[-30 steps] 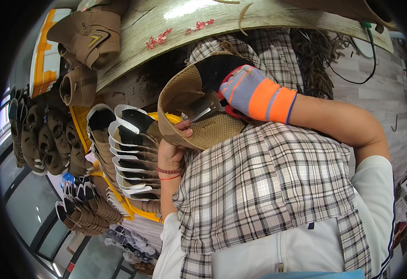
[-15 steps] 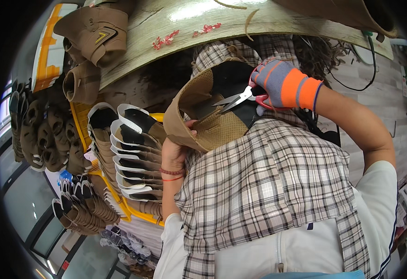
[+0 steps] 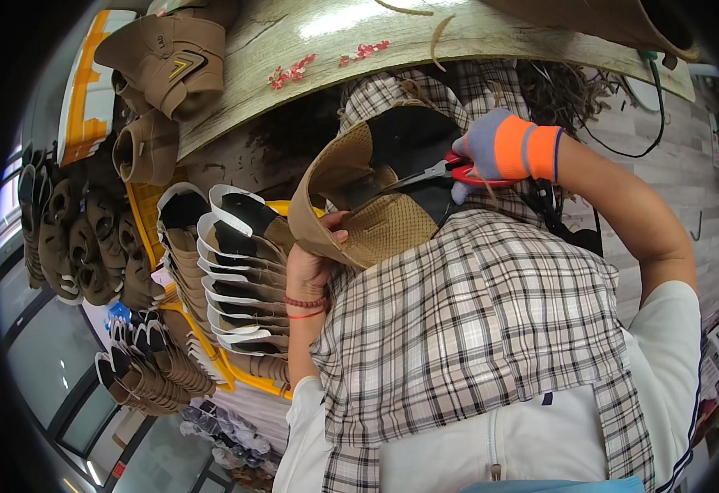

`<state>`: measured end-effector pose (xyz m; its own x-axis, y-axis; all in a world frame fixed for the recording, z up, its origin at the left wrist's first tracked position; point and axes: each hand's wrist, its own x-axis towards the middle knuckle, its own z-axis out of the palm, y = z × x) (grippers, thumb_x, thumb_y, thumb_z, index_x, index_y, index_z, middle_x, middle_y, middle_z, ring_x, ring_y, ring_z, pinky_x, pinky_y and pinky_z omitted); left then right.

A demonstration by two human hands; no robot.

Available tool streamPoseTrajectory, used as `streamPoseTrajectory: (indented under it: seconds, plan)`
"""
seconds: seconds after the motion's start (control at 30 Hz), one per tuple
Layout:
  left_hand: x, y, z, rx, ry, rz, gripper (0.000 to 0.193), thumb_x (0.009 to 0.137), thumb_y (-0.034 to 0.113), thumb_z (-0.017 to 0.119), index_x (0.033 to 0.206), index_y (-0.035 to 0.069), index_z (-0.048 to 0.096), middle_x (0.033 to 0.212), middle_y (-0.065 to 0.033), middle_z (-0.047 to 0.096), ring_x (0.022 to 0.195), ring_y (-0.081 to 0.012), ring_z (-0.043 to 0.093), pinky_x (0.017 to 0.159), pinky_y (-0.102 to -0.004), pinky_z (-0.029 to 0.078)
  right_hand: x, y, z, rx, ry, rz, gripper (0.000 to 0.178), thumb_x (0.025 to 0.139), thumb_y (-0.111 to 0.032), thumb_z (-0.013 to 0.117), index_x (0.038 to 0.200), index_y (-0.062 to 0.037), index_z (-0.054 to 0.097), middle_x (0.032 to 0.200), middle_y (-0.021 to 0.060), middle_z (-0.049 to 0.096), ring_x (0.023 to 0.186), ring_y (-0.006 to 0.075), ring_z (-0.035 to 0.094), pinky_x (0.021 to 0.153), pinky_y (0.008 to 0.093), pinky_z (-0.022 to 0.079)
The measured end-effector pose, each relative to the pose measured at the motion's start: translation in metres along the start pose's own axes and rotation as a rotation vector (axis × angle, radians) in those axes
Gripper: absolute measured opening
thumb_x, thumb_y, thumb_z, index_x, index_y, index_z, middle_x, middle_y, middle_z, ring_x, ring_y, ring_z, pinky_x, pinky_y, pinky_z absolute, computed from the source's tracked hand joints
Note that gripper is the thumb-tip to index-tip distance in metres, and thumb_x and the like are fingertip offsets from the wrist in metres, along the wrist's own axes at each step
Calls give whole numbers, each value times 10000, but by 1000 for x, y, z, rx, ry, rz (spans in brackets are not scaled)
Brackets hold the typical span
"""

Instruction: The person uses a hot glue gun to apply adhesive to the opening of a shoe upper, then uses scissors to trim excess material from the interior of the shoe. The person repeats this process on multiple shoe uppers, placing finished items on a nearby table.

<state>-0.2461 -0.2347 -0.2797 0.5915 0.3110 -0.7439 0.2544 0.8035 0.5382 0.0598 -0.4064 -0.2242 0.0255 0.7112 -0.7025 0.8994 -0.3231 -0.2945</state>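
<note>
A tan shoe upper (image 3: 392, 226) with a textured lining and a black inner part rests on my lap. My bare left hand (image 3: 318, 255) grips its near left side, the thumb inside and the other fingers hidden beneath. In a grey and orange glove, my right hand (image 3: 491, 156) is closed round the red handles of a pair of scissors (image 3: 437, 172). The blades point left into the upper and lie close together, their tips at the edge of the textured lining.
Stacked shoe uppers with white edges (image 3: 240, 287) stand in a yellow crate (image 3: 252, 382) at my left. More brown uppers (image 3: 88, 238) lie beyond it. Ahead is a wooden table (image 3: 269, 99) with brown uppers (image 3: 170, 66) and cut strips (image 3: 440, 41). Dark scraps (image 3: 560, 99) heap below its edge.
The scissor blades have gone from spread to nearly closed. My right hand has shifted slightly and turned, while my left hand keeps its hold on the upper.
</note>
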Motion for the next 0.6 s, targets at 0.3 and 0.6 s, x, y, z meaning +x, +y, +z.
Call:
streamPoseTrajectory:
  seconds: [0.3, 0.6]
  plan:
    - [6, -4, -11, 3, -44, -19, 396, 748, -64, 726, 1131, -72, 622, 1097, -141, 658, 981, -241, 641, 884, -360, 540, -2, -13, 15, -57, 351, -115, 463, 747, -441, 695, 1003, -57, 660, 861, 105, 701, 817, 277, 683, 673, 379, 539]
    - [4, -2, -4, -17, -47, -24, 425, 757, -69, 704, 1169, -96, 601, 1128, -172, 640, 1018, -266, 629, 906, -379, 533, 11, -39, -1, -29, 219, -159, 377, 790, -392, 658, 954, -53, 684, 785, 114, 688, 758, 291, 671, 656, 374, 533]
